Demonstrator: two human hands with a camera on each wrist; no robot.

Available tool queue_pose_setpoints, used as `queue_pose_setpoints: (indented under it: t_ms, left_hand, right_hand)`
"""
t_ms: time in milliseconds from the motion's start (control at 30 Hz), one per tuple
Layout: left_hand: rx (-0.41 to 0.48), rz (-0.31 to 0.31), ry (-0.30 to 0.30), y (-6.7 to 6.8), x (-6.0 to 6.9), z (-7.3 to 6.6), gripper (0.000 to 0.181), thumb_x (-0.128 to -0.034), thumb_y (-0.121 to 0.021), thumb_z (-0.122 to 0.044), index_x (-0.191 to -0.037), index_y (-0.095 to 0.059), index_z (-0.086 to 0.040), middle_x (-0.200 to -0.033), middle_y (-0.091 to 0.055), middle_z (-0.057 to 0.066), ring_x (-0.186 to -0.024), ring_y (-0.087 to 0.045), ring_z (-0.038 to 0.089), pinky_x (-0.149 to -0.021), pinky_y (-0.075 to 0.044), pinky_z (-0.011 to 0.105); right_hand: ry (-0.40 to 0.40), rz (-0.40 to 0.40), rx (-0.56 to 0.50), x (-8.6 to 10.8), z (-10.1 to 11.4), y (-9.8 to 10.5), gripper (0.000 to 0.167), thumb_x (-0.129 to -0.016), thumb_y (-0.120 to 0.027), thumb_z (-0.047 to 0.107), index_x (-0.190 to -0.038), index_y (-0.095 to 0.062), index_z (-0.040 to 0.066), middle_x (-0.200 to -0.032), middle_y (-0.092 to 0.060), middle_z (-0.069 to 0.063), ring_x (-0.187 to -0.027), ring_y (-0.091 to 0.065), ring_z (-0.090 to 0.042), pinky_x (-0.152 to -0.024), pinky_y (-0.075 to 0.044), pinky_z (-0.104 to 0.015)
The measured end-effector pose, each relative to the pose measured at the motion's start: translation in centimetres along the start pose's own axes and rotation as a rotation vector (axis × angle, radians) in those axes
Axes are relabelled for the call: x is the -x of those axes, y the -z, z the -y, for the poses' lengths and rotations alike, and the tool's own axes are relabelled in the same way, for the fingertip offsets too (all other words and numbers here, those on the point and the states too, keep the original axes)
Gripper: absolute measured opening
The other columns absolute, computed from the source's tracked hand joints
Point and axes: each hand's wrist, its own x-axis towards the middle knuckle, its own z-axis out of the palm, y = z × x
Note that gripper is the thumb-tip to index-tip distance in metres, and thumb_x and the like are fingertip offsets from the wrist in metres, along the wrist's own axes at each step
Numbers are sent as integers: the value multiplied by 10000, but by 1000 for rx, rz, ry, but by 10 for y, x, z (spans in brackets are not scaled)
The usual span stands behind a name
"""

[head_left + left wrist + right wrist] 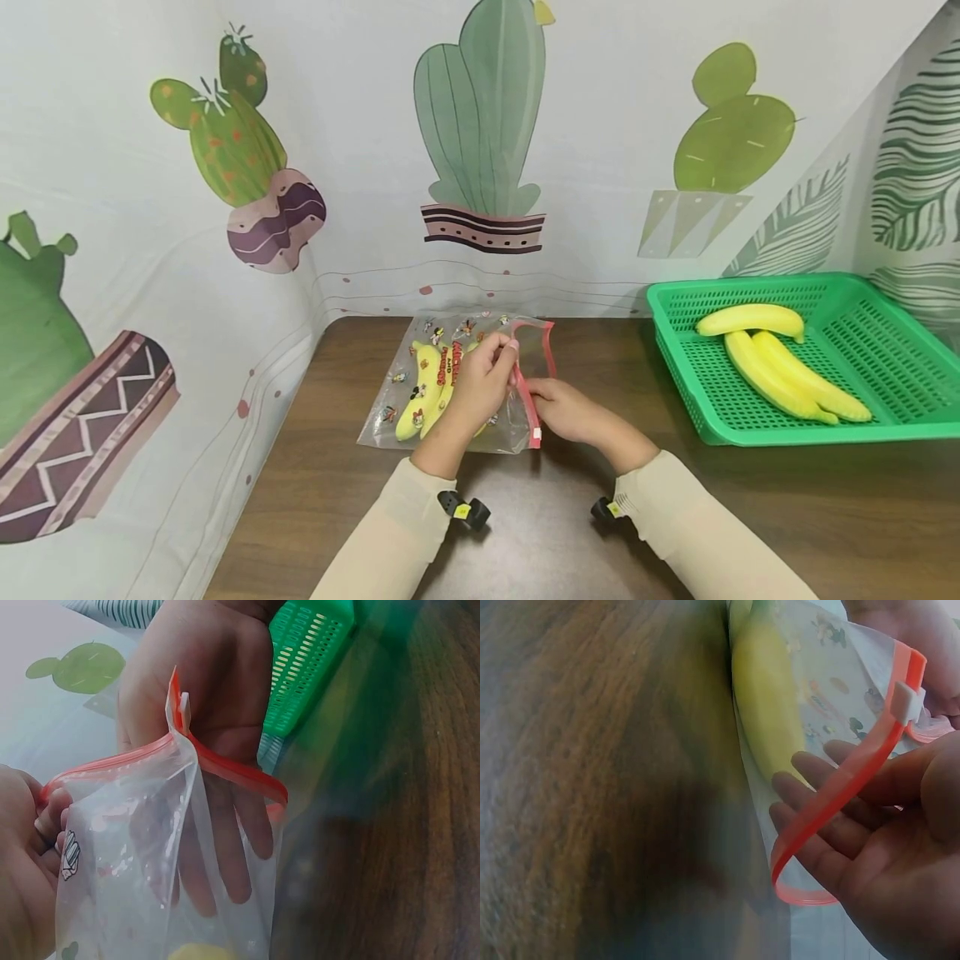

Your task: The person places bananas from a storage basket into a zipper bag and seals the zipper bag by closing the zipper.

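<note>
From where I stand, the person is bent to a clear zip bag [506,437] lying on the brown table [285,500], a little left of the middle and close to the far edge, with its mouth turned to the right. The left hand [486,373] reaches across the top of the bag, fingers curled, pinching the edge of the mouth by the red zip strip [551,350]. The right hand [566,408] comes in from the right at that mouth with its fingers stretched out straight; they show through the plastic, and the red strip crosses in front of them. The mouth stands parted, and a white slider [536,433] sits at the near end of the strip. Inside the bag, toward its left part, lie bagged bananas [420,396], at least two of them; the printed cartoon figures, the red lettering and the left arm make the count hard to tell. Well apart on the right stands a green basket [911,392] holding three yellow bananas: a pair [780,379] side by side, and a crosswise banana [750,319] at their far ends. Both arms wear cream sleeves [390,533], with small black devices [474,513] at the wrists. Behind the table hangs a pale backdrop [360,150] printed with potted cacti [495,125].
</note>
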Motion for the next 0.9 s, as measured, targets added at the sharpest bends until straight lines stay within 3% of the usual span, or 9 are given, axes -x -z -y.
queue_pose_setpoints:
  t_ms: [100,233,433,533,767,900]
  left_hand:
    - [12,0,-12,1,-1,4,257,-1065,-502,-201,-913,-581,-10,-655,-560,135,-533,-491,148,-487,-421,212]
    - [29,6,-26,0,-5,19,305,-1064,-514,-288,-933,-594,-25,-659,-570,98,-535,-510,149,-487,-432,224]
    - [17,-8,-6,-1,-5,20,252,-1070,-504,-255,-921,-590,-70,-668,-569,106,-555,-508,140,-511,-438,216]
    - [4,-10,10,0,-5,16,232,-1073,-493,-220,-910,-584,-83,-675,-568,131,-559,-501,147,-517,-437,206]
    - [0,-18,-1,4,3,-9,230,-1067,-481,-170,-930,-581,-14,-680,-571,169,-574,-523,168,-532,-460,205]
    - [4,-15,10,3,1,-3,237,-1071,-476,-177,-934,-575,-12,-684,-569,180,-564,-515,171,-519,-448,208]
  right_hand:
    - [-2,-19,14,1,3,1,308,-1013,-474,69,-1213,-703,116,-1124,-732,-53,-996,-633,-166,-921,-525,-369]
    - [20,-39,23,4,4,3,306,-1004,-498,76,-1238,-693,107,-1149,-724,-63,-981,-628,-167,-909,-529,-370]
    - [42,-94,18,5,4,7,285,-989,-512,71,-1188,-708,127,-1125,-723,-37,-924,-620,-142,-828,-526,-286]
    - [38,-119,4,6,3,9,279,-1001,-519,76,-1193,-711,139,-1143,-718,-39,-924,-614,-145,-810,-522,-269]
    - [44,-168,-11,9,3,12,257,-1020,-542,95,-1217,-699,143,-1173,-705,-61,-1019,-674,-176,-861,-561,-320]
    - [60,-206,-11,9,3,13,246,-1019,-558,107,-1225,-691,124,-1185,-706,-73,-1080,-694,-217,-912,-567,-371]
